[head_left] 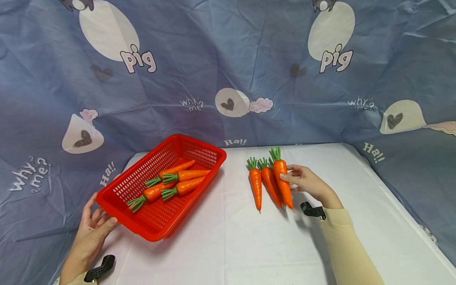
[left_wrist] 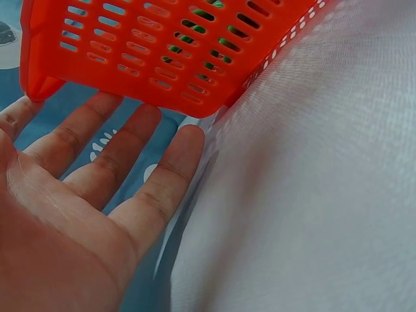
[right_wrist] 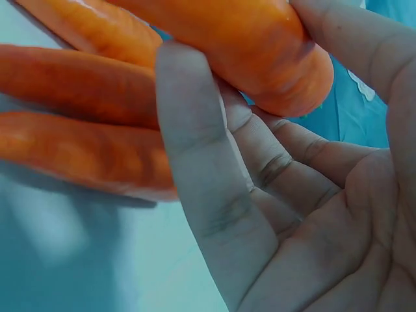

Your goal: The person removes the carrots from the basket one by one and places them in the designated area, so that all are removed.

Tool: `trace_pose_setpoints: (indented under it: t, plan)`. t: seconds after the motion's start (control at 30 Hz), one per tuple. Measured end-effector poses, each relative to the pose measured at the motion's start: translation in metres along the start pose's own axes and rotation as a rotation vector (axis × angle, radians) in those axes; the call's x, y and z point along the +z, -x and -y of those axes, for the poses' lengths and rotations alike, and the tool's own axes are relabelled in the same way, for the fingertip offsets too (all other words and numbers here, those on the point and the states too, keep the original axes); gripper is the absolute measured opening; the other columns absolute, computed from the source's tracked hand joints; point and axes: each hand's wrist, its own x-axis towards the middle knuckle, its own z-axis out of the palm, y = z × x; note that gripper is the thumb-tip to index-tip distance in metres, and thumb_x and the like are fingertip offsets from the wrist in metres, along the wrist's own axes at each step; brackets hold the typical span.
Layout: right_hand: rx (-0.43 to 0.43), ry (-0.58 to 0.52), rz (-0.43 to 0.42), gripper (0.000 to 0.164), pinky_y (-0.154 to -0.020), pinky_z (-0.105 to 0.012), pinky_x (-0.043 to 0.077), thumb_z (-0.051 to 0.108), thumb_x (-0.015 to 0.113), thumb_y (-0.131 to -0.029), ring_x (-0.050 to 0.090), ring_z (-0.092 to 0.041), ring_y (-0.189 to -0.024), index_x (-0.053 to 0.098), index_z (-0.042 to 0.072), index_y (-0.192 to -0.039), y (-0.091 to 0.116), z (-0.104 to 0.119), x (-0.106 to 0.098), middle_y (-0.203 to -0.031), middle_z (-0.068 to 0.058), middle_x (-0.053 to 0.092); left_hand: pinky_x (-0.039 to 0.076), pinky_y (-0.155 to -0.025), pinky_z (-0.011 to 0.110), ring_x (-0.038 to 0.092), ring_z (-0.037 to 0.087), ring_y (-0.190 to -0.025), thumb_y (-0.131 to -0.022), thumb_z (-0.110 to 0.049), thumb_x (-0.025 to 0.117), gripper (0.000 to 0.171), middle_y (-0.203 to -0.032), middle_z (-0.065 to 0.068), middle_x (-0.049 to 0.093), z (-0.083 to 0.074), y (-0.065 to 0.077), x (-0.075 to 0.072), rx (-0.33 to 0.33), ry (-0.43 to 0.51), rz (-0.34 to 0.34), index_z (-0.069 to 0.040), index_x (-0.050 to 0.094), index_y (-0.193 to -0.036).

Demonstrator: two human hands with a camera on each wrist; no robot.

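My right hand (head_left: 308, 182) pinches an orange carrot (head_left: 283, 186) with a green top; thumb in front, other fingers behind. In the right wrist view this carrot (right_wrist: 260, 52) lies between the fingers. Right beside it are three more carrots on the table: one carrot (head_left: 255, 184) farthest left, another carrot (head_left: 269, 184) next to it, and a third mostly hidden behind the held one. My left hand (head_left: 90, 231) is at the near left end of a red slotted basket (head_left: 156, 233). In the left wrist view its straight, spread fingers (left_wrist: 166, 172) touch the basket's edge.
Several carrots (head_left: 183, 175) lie inside the basket, green tops mostly toward the near left. A white cloth (head_left: 249, 245) covers the table. Behind and beside it hangs a blue printed curtain (head_left: 199, 71). Each wrist wears a black camera band (head_left: 312, 209).
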Motion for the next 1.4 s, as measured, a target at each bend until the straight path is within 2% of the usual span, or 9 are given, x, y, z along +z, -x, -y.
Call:
trace_pose_setpoints:
  t: [0.27,0.5,0.67,0.8,1.0,1.23,1.4]
  plan:
    - [0.014,-0.003,-0.028,0.071,-0.09,-0.032,0.064,0.031,0.065,-0.109,0.069,-0.018,-0.105,0.035,-0.009,-0.159,0.014,-0.009,-0.004,-0.141,-0.029,0.06,0.063,-0.087,0.021,0.07,0.002,-0.115,-0.101,0.014,0.061,0.095,-0.141,-0.015,0.065,0.0,0.0,0.0,0.02,0.027,0.017,-0.03,0.012,-0.169]
    - [0.031,-0.007,-0.064,0.069,-0.088,-0.029,0.062,0.033,0.063,-0.109,0.069,-0.012,-0.101,0.039,-0.008,-0.159,0.021,-0.017,-0.008,-0.13,-0.016,0.068,0.063,-0.087,0.021,0.07,0.002,-0.115,-0.1,0.015,0.061,0.096,-0.142,-0.015,0.065,0.001,-0.001,-0.001,0.018,0.034,0.019,-0.031,0.012,-0.169]
    - [0.039,-0.002,-0.087,0.068,-0.091,-0.031,0.06,0.037,0.062,-0.11,0.069,-0.012,-0.104,0.041,-0.007,-0.158,0.025,-0.021,-0.011,-0.132,-0.014,0.069,0.064,-0.086,0.021,0.071,0.003,-0.114,-0.1,0.016,0.061,0.097,-0.141,-0.014,0.066,0.001,-0.001,-0.001,0.02,0.042,0.018,-0.03,0.012,-0.169]
    - [0.033,0.014,-0.097,0.069,-0.093,-0.031,0.059,0.038,0.06,-0.111,0.068,-0.01,-0.107,0.041,-0.008,-0.158,0.028,-0.025,-0.013,-0.138,-0.019,0.067,0.064,-0.086,0.021,0.071,0.003,-0.114,-0.1,0.016,0.062,0.098,-0.141,-0.014,0.066,0.001,-0.001,-0.001,0.015,0.041,0.017,-0.03,0.01,-0.169]
    - [0.03,-0.015,-0.105,0.068,-0.088,-0.029,0.062,0.035,0.06,-0.111,0.069,-0.008,-0.106,0.04,-0.01,-0.158,0.029,-0.03,-0.014,-0.145,-0.027,0.062,0.063,-0.086,0.021,0.071,0.002,-0.114,-0.1,0.014,0.061,0.097,-0.141,-0.015,0.065,0.001,-0.001,-0.001,0.005,0.032,0.013,-0.03,0.009,-0.17]
    - [0.045,-0.015,-0.111,0.068,-0.085,-0.03,0.063,0.035,0.06,-0.111,0.072,-0.01,-0.103,0.04,-0.011,-0.158,0.029,-0.034,-0.015,-0.143,-0.026,0.065,0.063,-0.087,0.021,0.071,0.002,-0.116,-0.099,0.016,0.062,0.097,-0.142,-0.014,0.066,0.002,-0.001,-0.002,0.026,0.043,0.019,-0.028,0.011,-0.17]
    - [0.054,0.007,-0.126,0.069,-0.084,-0.027,0.063,0.035,0.061,-0.111,0.072,-0.007,-0.1,0.042,-0.012,-0.157,0.026,-0.039,-0.015,-0.142,-0.025,0.067,0.063,-0.087,0.021,0.071,0.003,-0.117,-0.098,0.017,0.062,0.096,-0.142,-0.013,0.066,0.002,0.0,-0.002,0.034,0.05,0.024,-0.029,0.014,-0.168]
